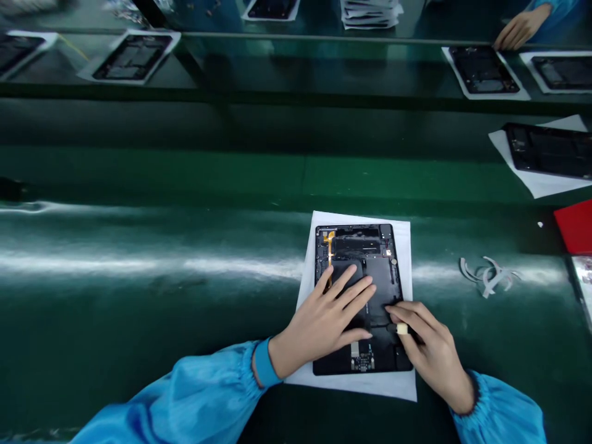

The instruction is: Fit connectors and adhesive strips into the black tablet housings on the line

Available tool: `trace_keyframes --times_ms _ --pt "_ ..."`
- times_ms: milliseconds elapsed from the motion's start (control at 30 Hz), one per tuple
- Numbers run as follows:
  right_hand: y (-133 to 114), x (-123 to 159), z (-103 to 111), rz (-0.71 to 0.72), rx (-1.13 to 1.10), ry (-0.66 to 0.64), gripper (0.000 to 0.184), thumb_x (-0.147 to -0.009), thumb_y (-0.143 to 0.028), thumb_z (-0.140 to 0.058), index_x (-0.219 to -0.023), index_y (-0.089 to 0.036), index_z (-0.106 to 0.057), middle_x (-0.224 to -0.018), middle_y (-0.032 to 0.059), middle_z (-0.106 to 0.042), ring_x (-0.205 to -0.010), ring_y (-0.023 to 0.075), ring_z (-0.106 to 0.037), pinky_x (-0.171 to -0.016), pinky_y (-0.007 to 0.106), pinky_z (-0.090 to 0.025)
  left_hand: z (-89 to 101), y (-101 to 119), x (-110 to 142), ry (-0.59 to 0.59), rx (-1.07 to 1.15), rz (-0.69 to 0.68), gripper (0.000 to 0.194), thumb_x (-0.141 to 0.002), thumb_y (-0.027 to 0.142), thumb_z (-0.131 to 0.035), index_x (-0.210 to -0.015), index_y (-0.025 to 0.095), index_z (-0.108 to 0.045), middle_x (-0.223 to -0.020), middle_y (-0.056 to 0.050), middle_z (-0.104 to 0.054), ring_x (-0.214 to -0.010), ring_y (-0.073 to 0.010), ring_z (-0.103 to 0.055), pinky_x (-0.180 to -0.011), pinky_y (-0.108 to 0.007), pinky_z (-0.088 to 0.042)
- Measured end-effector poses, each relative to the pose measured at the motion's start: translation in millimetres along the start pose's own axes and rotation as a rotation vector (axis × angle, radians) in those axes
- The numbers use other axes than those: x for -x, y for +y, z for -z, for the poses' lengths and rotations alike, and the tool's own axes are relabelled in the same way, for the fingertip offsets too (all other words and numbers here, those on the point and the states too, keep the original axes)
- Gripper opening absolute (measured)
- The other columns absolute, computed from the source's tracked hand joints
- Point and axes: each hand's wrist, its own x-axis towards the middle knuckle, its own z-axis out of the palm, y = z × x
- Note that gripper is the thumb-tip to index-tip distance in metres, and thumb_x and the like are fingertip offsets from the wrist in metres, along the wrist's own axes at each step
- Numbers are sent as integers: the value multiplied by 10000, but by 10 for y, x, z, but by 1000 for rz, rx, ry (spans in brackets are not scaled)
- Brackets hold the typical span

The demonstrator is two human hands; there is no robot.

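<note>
Both hands, left flat on tablet, right pinching perhaps tape

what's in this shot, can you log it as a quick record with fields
left hand: flat on the black tablet chassis, fingers spread
right hand: pinching a small black-and-cream item, exact kind unclear, at the chassis's lower right
chassis: back open, internals showing, on a white sheet
cable: orange flex cable, upper left of chassis
nearby: curled white strips, red item
bench: green
beyond: more chassis on white sheets, a co-worker's hand
</note>
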Motion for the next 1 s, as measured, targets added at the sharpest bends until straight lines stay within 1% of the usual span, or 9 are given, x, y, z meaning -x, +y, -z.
trace_keyframes --times_ms 133,300,467,567,667,767,867,933,1000 --pt "7 7 -6 -1 -1 4 329 -924 -108 -419 -1172 -212 -608 -1070 79 -620 -880 177 -662 -762 267 -570 1 -2 13 -10 40 -1 631 -950 562 -342 -1479 221 -291 -1524 -13 -337 -1433 -278 -243 -1179 -511 -166" --pt "15 20 0 -7 -9 -12 323 -931 -107 -429 -1179 -219 -603 -1080 76 -613 -900 176 -651 -783 273 -558 9 -37 -1 -6 93 18 653 -942 577 -349 -1483 220 -276 -1546 -8 -285 -1441 -295 -215 -1184 -525 -143" --pt "-6 16 16 -14 -57 9 314 -932 -115 -439 -1174 -226 -605 -1033 69 -628 -871 171 -654 -758 259 -563 39 -116 -63 -2 162 37 658 -937 560 -388 -1484 212 -273 -1517 -39 -355 -1435 -294 -236 -1186 -529 -140" --pt "-12 15 12 -17 -45 25 310 -926 -113 -441 -1160 -226 -609 -1012 69 -635 -866 176 -653 -748 264 -567 46 -150 -113 1 193 60 608 -950 511 -395 -1462 193 -318 -1509 -59 -369 -1426 -293 -260 -1175 -521 -186" --pt "-5 19 0 -17 -28 20 315 -925 -108 -432 -1157 -227 -608 -1013 68 -637 -872 177 -654 -747 267 -567 43 -148 -149 5 204 95 517 -954 448 -411 -1387 166 -416 -1506 -72 -375 -1418 -296 -275 -1153 -516 -242" --pt "3 25 -11 -22 -26 12 323 -922 -105 -429 -1166 -225 -604 -1019 71 -634 -879 180 -653 -753 273 -564 34 -136 -173 1 204 131 474 -913 459 -476 -1255 133 -504 -1517 -89 -353 -1432 -326 -225 -1161 -564 -195" --pt "4 22 -17 -21 -39 13 330 -914 -92 -439 -1169 -224 -603 -1031 69 -629 -885 176 -651 -767 268 -560 32 -146 -200 -13 217 151 467 -871 474 -524 -1183 126 -523 -1533 -94 -319 -1444 -334 -184 -1178 -589 -118" --pt "2 15 -15 -14 -53 20 330 -913 -87 -444 -1166 -228 -604 -1027 63 -630 -880 169 -652 -771 259 -556 45 -160 -209 -12 234 154 512 -868 481 -527 -1233 124 -493 -1533 -93 -320 -1449 -331 -168 -1181 -593 -98" --pt "2 9 -9 -13 -73 27 330 -915 -89 -448 -1168 -233 -603 -1017 57 -634 -876 165 -653 -773 253 -555 73 -162 -188 2 235 152 609 -888 484 -506 -1356 110 -397 -1531 -96 -320 -1454 -331 -146 -1177 -597 -90"
